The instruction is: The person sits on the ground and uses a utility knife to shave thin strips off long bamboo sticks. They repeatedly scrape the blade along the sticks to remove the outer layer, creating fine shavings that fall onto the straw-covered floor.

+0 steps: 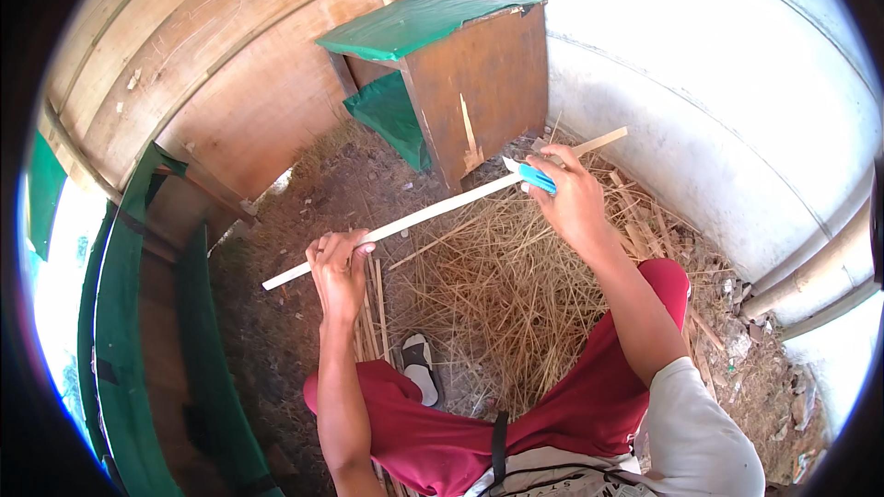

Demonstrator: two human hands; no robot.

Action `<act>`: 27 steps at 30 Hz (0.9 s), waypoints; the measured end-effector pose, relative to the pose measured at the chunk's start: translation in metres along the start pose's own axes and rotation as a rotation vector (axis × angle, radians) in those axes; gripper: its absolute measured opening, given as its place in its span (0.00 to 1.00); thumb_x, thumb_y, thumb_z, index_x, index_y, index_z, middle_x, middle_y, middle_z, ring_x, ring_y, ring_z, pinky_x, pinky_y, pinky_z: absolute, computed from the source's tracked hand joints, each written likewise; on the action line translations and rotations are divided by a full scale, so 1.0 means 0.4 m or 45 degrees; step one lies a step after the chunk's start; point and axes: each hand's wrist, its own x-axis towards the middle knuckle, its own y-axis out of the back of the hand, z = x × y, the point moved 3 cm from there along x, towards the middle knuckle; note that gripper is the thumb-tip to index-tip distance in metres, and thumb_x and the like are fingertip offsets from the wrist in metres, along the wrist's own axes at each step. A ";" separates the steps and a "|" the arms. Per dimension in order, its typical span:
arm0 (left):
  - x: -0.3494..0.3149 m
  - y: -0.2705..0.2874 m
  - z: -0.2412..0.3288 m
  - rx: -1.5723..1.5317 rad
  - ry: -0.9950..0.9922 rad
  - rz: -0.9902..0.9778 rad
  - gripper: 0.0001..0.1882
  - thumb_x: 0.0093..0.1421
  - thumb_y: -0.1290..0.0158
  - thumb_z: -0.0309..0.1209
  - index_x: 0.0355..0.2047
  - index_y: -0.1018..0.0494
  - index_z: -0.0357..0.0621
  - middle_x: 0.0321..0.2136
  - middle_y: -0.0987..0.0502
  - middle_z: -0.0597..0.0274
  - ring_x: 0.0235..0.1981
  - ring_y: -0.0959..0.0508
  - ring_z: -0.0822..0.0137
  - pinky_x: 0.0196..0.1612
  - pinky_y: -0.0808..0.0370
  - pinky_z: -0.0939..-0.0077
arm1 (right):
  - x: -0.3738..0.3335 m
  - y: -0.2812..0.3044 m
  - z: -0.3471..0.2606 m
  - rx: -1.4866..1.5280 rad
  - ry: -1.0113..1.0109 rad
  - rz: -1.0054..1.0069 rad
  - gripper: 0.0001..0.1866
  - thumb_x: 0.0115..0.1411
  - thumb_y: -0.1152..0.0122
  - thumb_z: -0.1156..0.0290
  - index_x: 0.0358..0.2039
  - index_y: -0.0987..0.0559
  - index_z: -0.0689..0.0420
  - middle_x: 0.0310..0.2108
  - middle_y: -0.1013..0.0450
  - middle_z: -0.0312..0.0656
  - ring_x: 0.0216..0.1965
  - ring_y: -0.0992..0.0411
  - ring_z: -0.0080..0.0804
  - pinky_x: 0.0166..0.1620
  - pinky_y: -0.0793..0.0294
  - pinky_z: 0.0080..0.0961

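Observation:
A long pale strip of wood or bamboo [442, 205] slants across in front of me, its right end higher and farther off. Near its left end, my left hand [338, 267] is closed round it. My right hand [569, 195] grips a blue-handled utility knife [538, 179] close to the strip's right part. The knife's blade points left and lies against or just above the strip; I cannot tell which. Some of the right fingers may also touch the strip.
Straw-like shavings [497, 304] heap on the ground below my hands. Several thin strips [373, 313] lie by my left knee. Ahead stands a wooden cabinet [493, 83] with a green cover. Green-covered shelving [138, 340] is at left, a white sheet wall [681, 64] at right.

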 end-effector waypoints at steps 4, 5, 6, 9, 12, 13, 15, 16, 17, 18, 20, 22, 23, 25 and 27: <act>-0.004 0.008 0.000 -0.014 0.016 0.016 0.10 0.55 0.38 0.25 0.39 0.19 0.44 0.34 0.19 0.62 0.38 0.23 0.61 0.54 0.36 0.62 | 0.011 -0.017 -0.002 0.053 0.105 0.093 0.15 0.54 0.29 0.68 0.43 0.16 0.51 0.46 0.24 0.35 0.33 0.20 0.36 0.35 0.20 0.33; -0.005 0.011 0.000 -0.008 0.019 0.017 0.10 0.55 0.38 0.25 0.39 0.19 0.44 0.34 0.19 0.62 0.38 0.23 0.61 0.54 0.36 0.62 | 0.014 -0.016 -0.007 0.048 0.111 0.100 0.14 0.54 0.29 0.68 0.42 0.15 0.51 0.44 0.24 0.33 0.33 0.20 0.36 0.34 0.20 0.32; -0.007 0.012 -0.002 -0.001 0.022 0.018 0.10 0.56 0.38 0.25 0.39 0.19 0.44 0.34 0.19 0.62 0.38 0.23 0.61 0.54 0.36 0.62 | 0.014 -0.019 -0.007 0.033 0.124 0.104 0.14 0.54 0.29 0.67 0.42 0.15 0.50 0.44 0.24 0.33 0.33 0.20 0.36 0.34 0.20 0.32; -0.014 0.011 -0.003 -0.005 0.006 0.035 0.10 0.56 0.38 0.27 0.39 0.19 0.44 0.33 0.19 0.62 0.37 0.23 0.61 0.53 0.36 0.62 | 0.013 -0.024 -0.015 0.005 0.119 0.082 0.15 0.54 0.29 0.69 0.43 0.16 0.51 0.45 0.24 0.33 0.34 0.20 0.36 0.36 0.20 0.32; -0.018 0.012 0.004 0.001 0.010 0.044 0.10 0.56 0.39 0.28 0.40 0.19 0.44 0.33 0.19 0.62 0.37 0.23 0.61 0.53 0.35 0.62 | 0.012 -0.021 -0.021 -0.011 0.080 0.050 0.15 0.54 0.29 0.71 0.44 0.16 0.51 0.46 0.24 0.33 0.35 0.20 0.36 0.38 0.20 0.32; -0.020 0.012 0.005 0.004 0.013 0.046 0.10 0.57 0.39 0.28 0.40 0.19 0.44 0.33 0.19 0.62 0.36 0.23 0.61 0.53 0.35 0.62 | 0.011 -0.024 -0.019 -0.021 0.108 0.073 0.15 0.54 0.29 0.68 0.43 0.16 0.50 0.45 0.24 0.33 0.34 0.20 0.36 0.36 0.20 0.32; -0.023 0.015 0.003 0.017 0.023 0.038 0.10 0.57 0.39 0.28 0.40 0.19 0.44 0.33 0.19 0.62 0.36 0.23 0.61 0.53 0.35 0.62 | 0.012 -0.029 -0.018 -0.025 0.112 0.071 0.14 0.54 0.29 0.68 0.43 0.16 0.50 0.45 0.24 0.33 0.34 0.20 0.36 0.36 0.20 0.32; -0.025 0.017 0.003 0.024 0.029 0.034 0.09 0.57 0.39 0.27 0.39 0.19 0.44 0.33 0.19 0.62 0.36 0.23 0.61 0.53 0.35 0.62 | 0.012 -0.032 -0.019 -0.018 0.088 0.044 0.15 0.54 0.29 0.70 0.44 0.16 0.50 0.46 0.24 0.32 0.35 0.20 0.36 0.38 0.20 0.32; -0.027 0.015 0.002 0.020 0.036 0.033 0.09 0.57 0.39 0.28 0.39 0.19 0.44 0.33 0.19 0.62 0.36 0.23 0.61 0.53 0.35 0.62 | 0.013 -0.034 -0.019 -0.013 0.064 0.020 0.16 0.54 0.29 0.71 0.45 0.16 0.51 0.47 0.24 0.32 0.37 0.20 0.37 0.39 0.19 0.32; -0.029 0.012 -0.001 0.017 0.043 0.031 0.09 0.57 0.39 0.28 0.39 0.19 0.44 0.33 0.19 0.62 0.37 0.23 0.60 0.53 0.35 0.62 | 0.013 -0.034 -0.019 -0.008 0.064 0.014 0.16 0.54 0.29 0.71 0.45 0.16 0.51 0.48 0.24 0.33 0.37 0.20 0.36 0.40 0.19 0.32; -0.030 0.009 0.001 0.021 0.052 0.032 0.09 0.57 0.39 0.27 0.39 0.19 0.44 0.33 0.19 0.62 0.37 0.23 0.60 0.53 0.35 0.61 | 0.015 -0.033 -0.016 0.000 0.061 0.006 0.17 0.54 0.29 0.71 0.46 0.17 0.51 0.49 0.24 0.33 0.38 0.20 0.36 0.40 0.19 0.32; -0.027 0.005 0.009 0.034 0.052 0.037 0.09 0.56 0.38 0.26 0.39 0.19 0.44 0.33 0.18 0.61 0.37 0.22 0.61 0.53 0.34 0.60 | 0.017 -0.046 -0.003 -0.032 0.069 0.048 0.18 0.53 0.28 0.70 0.46 0.17 0.51 0.50 0.24 0.35 0.39 0.20 0.36 0.41 0.19 0.31; -0.028 0.003 0.001 0.060 0.064 0.054 0.09 0.56 0.38 0.26 0.38 0.19 0.45 0.33 0.18 0.61 0.37 0.21 0.61 0.52 0.33 0.60 | 0.018 -0.047 0.001 -0.046 0.071 0.071 0.19 0.53 0.28 0.69 0.47 0.17 0.51 0.50 0.24 0.36 0.40 0.19 0.36 0.42 0.19 0.31; -0.045 0.012 -0.042 0.120 0.093 0.088 0.10 0.55 0.38 0.24 0.38 0.19 0.46 0.33 0.17 0.61 0.37 0.20 0.61 0.51 0.31 0.60 | 0.024 -0.020 -0.034 -0.012 -0.004 0.111 0.20 0.52 0.27 0.68 0.48 0.17 0.51 0.52 0.25 0.36 0.41 0.20 0.38 0.44 0.19 0.31; -0.027 0.069 -0.045 0.272 0.087 0.190 0.10 0.53 0.38 0.20 0.36 0.19 0.48 0.32 0.17 0.61 0.38 0.19 0.60 0.49 0.30 0.59 | 0.033 0.030 -0.017 0.056 0.020 0.304 0.19 0.53 0.27 0.67 0.46 0.17 0.55 0.49 0.23 0.39 0.40 0.20 0.37 0.44 0.21 0.30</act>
